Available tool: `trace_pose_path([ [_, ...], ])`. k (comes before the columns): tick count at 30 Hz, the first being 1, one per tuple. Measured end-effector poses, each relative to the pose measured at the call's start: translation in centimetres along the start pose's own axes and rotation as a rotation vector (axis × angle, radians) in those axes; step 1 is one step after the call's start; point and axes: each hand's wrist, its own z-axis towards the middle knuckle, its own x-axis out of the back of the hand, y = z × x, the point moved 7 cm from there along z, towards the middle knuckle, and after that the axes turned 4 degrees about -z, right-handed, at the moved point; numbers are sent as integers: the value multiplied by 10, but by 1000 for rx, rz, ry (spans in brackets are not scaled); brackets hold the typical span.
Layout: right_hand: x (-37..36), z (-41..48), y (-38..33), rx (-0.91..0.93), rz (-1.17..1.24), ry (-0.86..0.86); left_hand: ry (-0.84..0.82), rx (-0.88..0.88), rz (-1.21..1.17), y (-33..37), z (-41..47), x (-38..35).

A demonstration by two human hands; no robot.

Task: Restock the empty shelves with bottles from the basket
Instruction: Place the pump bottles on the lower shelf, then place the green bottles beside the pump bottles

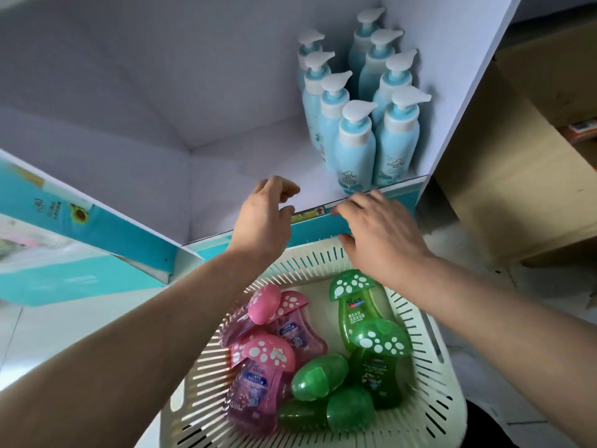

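Bottles point(310, 354) are lying in the basket point(429, 376) while I'm reaching both arms toward the shelf point(258, 156), left hand point(265, 218) loosely curled and empty, right hand point(381, 234) spread, gripping nothing.

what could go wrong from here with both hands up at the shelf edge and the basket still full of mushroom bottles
1. The blue pump bottles stand packed at the shelf's front right edge; the empty right hand beside them could knock one off.
2. The pink mushroom-cap bottles and green mushroom-cap bottles lie piled in the cream slotted basket; pulling one may drag others.
3. The empty left hand is loosely curled.
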Motion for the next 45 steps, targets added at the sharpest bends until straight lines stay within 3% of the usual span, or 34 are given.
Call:
trace_pose_path([
  [8,-25,-6,-49,141,-60,-94,-100,-78,119,-34,-60,-3],
  [19,-34,0,-86,194,-80,-73,68,-92,152,-75,-83,38],
  [22,-39,-7,-94,221,-71,-44,11,-126,160,-82,-98,31],
  [25,-44,-15,-96,252,-73,-52,-146,-31,171,-103,-110,12],
  [30,-64,-28,-85,258,-24,-289,-398,219,357,-144,-119,-12],
  [38,-119,-89,-95,420,51,-901,-421,264,428,-144,-116,-22],
  [41,-133,-104,-104,523,2,-958,-431,251,402,-137,-115,-22],
  [45,-137,-105,-106,515,40,-948,-435,243,359,-133,-117,-25],
])
